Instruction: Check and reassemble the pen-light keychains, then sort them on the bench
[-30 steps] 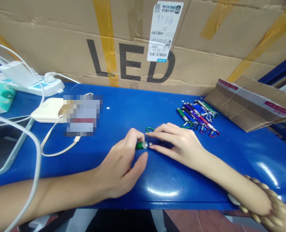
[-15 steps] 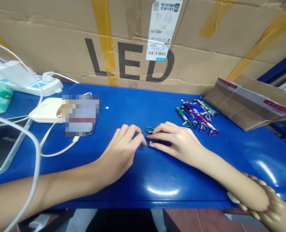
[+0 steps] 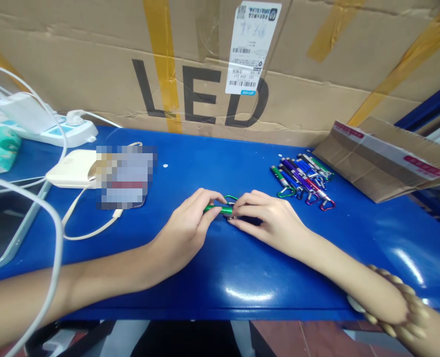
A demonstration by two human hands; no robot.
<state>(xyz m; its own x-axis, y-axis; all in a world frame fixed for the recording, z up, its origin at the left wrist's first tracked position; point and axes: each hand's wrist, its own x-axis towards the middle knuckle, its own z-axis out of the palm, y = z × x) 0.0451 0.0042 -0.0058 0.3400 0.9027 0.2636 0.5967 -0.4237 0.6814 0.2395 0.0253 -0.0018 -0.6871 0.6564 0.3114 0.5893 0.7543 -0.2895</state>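
Note:
Low over the middle of the blue table, a small green keychain flashlight (image 3: 223,210) lies sideways between my two hands. My left hand (image 3: 190,218) pinches its left end between thumb and fingers. The fingertips of my right hand (image 3: 275,213) close around its right end and hide it. A green carabiner (image 3: 231,198) shows just behind the tube, partly covered by the right fingers. To the right lies a group of several similar flashlights (image 3: 301,176) in green, blue, purple and red, with carabiners on their ends.
A large cardboard box (image 3: 104,59) marked LED stands along the back. An open brown carton (image 3: 376,163) sits at the right. On the left are a blurred-out phone (image 3: 125,181), a cream power bank (image 3: 73,168), a power strip (image 3: 78,134) and white cables (image 3: 58,248).
My left hand has shifted slightly right, up to the right hand. The green tube, mostly hidden in the left fingers before, now spans the gap between both hands.

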